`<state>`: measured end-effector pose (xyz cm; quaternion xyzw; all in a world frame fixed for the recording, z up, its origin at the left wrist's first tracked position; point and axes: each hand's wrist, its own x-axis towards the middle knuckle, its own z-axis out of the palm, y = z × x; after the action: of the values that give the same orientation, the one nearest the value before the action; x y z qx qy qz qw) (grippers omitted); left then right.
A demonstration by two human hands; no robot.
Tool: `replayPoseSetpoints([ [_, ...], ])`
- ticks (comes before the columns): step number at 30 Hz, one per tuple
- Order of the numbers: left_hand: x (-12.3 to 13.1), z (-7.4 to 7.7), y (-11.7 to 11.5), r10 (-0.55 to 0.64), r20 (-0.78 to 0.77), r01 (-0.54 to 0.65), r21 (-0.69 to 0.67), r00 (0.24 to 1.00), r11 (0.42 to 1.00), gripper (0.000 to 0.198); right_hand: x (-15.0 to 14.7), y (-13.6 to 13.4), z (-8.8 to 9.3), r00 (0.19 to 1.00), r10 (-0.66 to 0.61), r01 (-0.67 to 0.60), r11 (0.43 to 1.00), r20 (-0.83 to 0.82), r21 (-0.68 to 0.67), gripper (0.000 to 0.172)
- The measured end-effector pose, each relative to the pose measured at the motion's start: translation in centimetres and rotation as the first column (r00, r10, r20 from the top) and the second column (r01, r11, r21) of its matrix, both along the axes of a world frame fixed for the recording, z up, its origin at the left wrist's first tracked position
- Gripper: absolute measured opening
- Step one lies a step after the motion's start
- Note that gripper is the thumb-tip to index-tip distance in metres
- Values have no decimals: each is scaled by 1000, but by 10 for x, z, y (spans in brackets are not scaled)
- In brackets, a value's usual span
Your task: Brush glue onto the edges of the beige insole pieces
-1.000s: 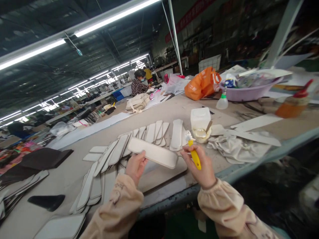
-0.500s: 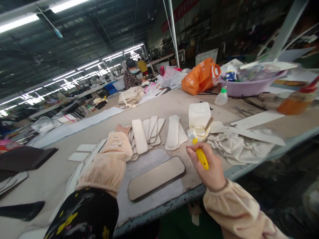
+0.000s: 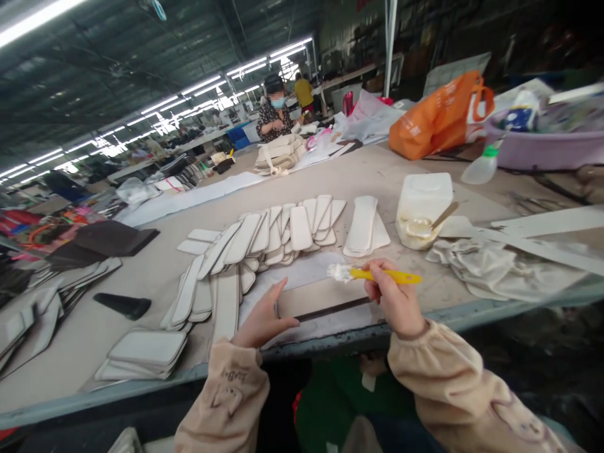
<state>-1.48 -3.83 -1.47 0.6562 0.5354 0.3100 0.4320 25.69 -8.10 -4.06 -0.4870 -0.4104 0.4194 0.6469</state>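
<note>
My right hand (image 3: 399, 305) grips a brush (image 3: 361, 274) by its yellow handle. White paste coats its bristles, which are over the far edge of a long beige panel (image 3: 318, 299); whether they touch it I cannot tell. At the panel's left end is my left hand (image 3: 264, 318), thumb and fingers spread apart around that end. The panel lies on a pale sheet (image 3: 302, 270) near the table's front edge. Beyond it spreads a fanned heap of pale rounded strips (image 3: 245, 239). A white cut-open jug (image 3: 425, 195) holds paste and a stick (image 3: 446, 214).
Crumpled cloth (image 3: 486, 267) and long white strips lie at right. Behind them are a squeeze bottle (image 3: 481, 167), an orange bag (image 3: 434, 116) and a purple basin (image 3: 542, 148). A black tapered object (image 3: 123, 305) and stacked pieces (image 3: 146, 349) lie at left. A person (image 3: 276, 113) sits across the table.
My left hand has come back from the heap of strips to the panel's left end. My right hand has brought the brush from the jug to above the panel, turning it sideways.
</note>
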Motion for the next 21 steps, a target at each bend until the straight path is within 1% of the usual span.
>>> replayPoseSetpoints([
  [1,-3,-6,-2,-13,-16,13,15,1000,1000,83,-8,-1,1,999,31,-31,999,-7,-18,36],
  [3,-9,-13,-2,-75,-141,81,39,987,996,84,-25,-3,1,996,85,-84,995,3,-50,37],
  [6,-16,-19,2,-162,-357,186,35,920,982,86,-48,-2,-1,987,158,-155,985,23,-80,37],
  [8,-19,-21,3,-175,-423,212,42,889,976,87,-62,1,-4,980,197,-193,976,29,-104,37],
  [13,-22,-25,5,-175,-454,228,66,874,971,89,-92,9,-13,966,252,-239,957,63,-163,37],
  [16,-21,-23,4,-179,-464,234,63,867,970,92,-102,12,-16,950,277,-249,951,143,-183,34],
  [19,-20,-19,4,-181,-498,236,49,848,971,91,-96,14,-13,934,239,-192,963,267,-191,30],
  [21,-20,-18,3,-183,-519,236,37,835,971,89,-80,15,-10,913,179,-113,975,368,-194,30],
])
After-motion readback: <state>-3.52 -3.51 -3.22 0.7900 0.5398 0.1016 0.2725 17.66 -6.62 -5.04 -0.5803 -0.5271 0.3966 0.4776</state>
